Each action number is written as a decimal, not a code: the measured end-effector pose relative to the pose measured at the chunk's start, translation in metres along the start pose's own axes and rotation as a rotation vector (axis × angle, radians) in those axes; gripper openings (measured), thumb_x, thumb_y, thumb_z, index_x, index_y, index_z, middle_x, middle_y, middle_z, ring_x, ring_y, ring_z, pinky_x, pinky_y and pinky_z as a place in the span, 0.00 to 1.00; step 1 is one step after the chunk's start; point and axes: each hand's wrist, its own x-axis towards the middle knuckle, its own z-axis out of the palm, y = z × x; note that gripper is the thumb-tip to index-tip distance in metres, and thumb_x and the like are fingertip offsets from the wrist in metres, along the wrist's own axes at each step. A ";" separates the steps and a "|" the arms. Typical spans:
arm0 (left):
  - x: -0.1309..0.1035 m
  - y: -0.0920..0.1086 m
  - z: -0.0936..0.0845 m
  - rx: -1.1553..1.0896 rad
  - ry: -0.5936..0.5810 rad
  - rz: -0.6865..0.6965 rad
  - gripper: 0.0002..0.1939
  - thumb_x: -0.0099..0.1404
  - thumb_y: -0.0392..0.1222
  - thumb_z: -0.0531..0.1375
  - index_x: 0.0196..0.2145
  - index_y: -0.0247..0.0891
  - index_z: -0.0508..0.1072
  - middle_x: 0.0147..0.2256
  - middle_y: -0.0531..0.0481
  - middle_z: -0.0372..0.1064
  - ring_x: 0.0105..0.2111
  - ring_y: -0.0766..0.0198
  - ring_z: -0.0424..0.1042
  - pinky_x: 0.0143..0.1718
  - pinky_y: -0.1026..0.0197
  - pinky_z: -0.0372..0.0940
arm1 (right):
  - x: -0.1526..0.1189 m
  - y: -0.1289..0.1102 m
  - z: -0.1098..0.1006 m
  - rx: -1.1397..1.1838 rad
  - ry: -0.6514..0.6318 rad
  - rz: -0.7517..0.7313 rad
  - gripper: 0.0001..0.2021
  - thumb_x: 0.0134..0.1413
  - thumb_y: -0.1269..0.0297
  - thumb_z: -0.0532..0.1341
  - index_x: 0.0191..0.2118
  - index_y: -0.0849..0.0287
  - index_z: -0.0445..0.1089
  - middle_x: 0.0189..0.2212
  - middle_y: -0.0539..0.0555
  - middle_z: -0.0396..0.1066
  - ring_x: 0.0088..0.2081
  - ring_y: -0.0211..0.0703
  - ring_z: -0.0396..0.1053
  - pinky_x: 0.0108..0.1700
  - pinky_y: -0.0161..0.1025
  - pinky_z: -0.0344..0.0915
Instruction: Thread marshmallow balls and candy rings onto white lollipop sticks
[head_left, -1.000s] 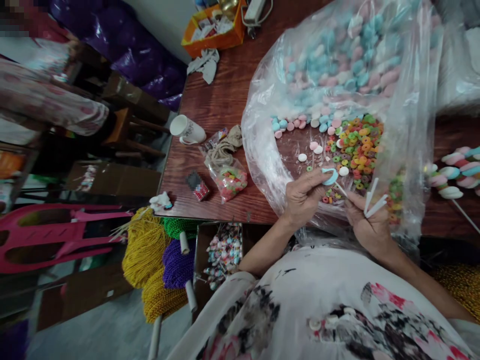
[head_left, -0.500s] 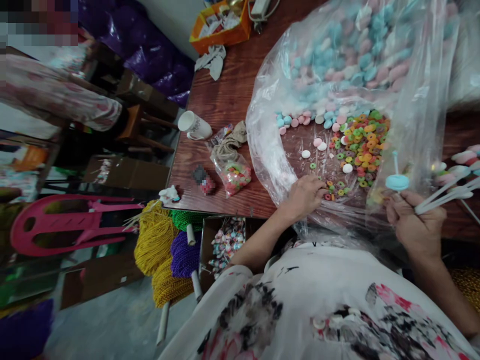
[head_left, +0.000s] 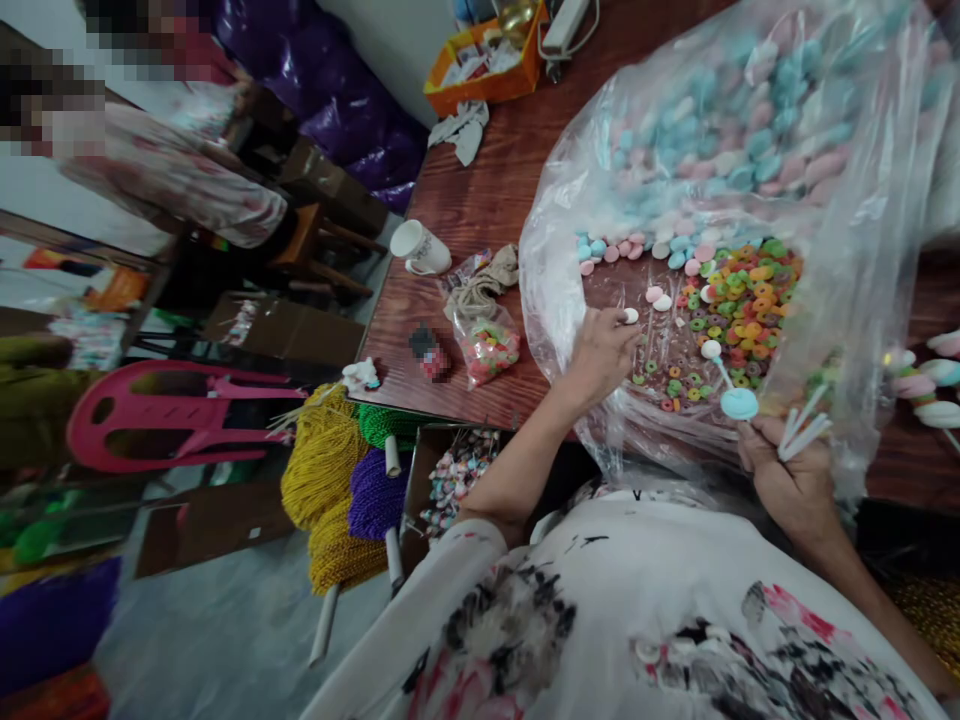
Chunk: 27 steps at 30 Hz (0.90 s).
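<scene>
Where half a second ago my left hand (head_left: pixel 604 352) lay by the loose rings (head_left: pixel 690 388), it has now reached forward to a white piece (head_left: pixel 631 316); whether I grip it, I cannot tell. My right hand (head_left: pixel 791 475), closed around several white sticks (head_left: pixel 806 438), has come in leftward, so the thin stick (head_left: pixel 725 373) through the blue disc (head_left: pixel 739 404) now points at another white piece (head_left: pixel 710 349) beside the ring pile (head_left: pixel 754 310).
</scene>
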 end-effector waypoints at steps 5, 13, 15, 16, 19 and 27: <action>0.005 0.008 0.013 0.218 -0.147 0.136 0.10 0.63 0.28 0.57 0.38 0.35 0.76 0.51 0.39 0.70 0.47 0.53 0.65 0.50 0.50 0.63 | 0.002 -0.015 0.006 -0.114 -0.057 -0.169 0.10 0.63 0.65 0.58 0.28 0.57 0.68 0.20 0.47 0.61 0.22 0.36 0.57 0.28 0.36 0.56; -0.007 0.018 0.014 -0.562 0.046 -0.094 0.04 0.63 0.36 0.63 0.31 0.36 0.78 0.35 0.46 0.77 0.36 0.61 0.73 0.45 0.53 0.67 | 0.010 -0.021 0.010 -0.196 -0.075 -0.227 0.11 0.63 0.65 0.57 0.28 0.56 0.69 0.17 0.47 0.61 0.20 0.38 0.58 0.27 0.37 0.57; -0.009 0.025 0.004 -0.997 0.109 -0.350 0.08 0.57 0.43 0.69 0.34 0.37 0.79 0.32 0.49 0.76 0.32 0.64 0.73 0.38 0.58 0.69 | 0.012 -0.023 0.011 -0.202 -0.078 -0.247 0.10 0.63 0.66 0.57 0.29 0.56 0.69 0.17 0.47 0.61 0.19 0.37 0.58 0.26 0.37 0.57; -0.010 0.030 -0.002 -1.187 0.107 -0.470 0.13 0.53 0.44 0.72 0.35 0.37 0.79 0.31 0.51 0.76 0.29 0.66 0.73 0.34 0.60 0.68 | 0.012 -0.024 0.011 -0.208 -0.073 -0.262 0.10 0.63 0.66 0.57 0.29 0.56 0.69 0.17 0.46 0.62 0.19 0.37 0.58 0.25 0.37 0.56; -0.014 0.044 -0.015 -1.516 0.102 -0.661 0.22 0.40 0.43 0.78 0.35 0.38 0.80 0.29 0.54 0.75 0.27 0.69 0.72 0.30 0.65 0.68 | 0.013 -0.026 0.014 -0.225 -0.071 -0.312 0.09 0.63 0.69 0.57 0.31 0.56 0.69 0.17 0.45 0.61 0.18 0.36 0.58 0.23 0.35 0.55; -0.024 0.056 -0.014 -1.286 0.305 -0.320 0.14 0.47 0.43 0.77 0.33 0.40 0.82 0.33 0.53 0.74 0.34 0.70 0.72 0.38 0.67 0.68 | 0.012 -0.027 0.014 -0.293 -0.098 -0.398 0.14 0.56 0.78 0.54 0.41 0.57 0.74 0.22 0.48 0.71 0.21 0.38 0.66 0.26 0.36 0.61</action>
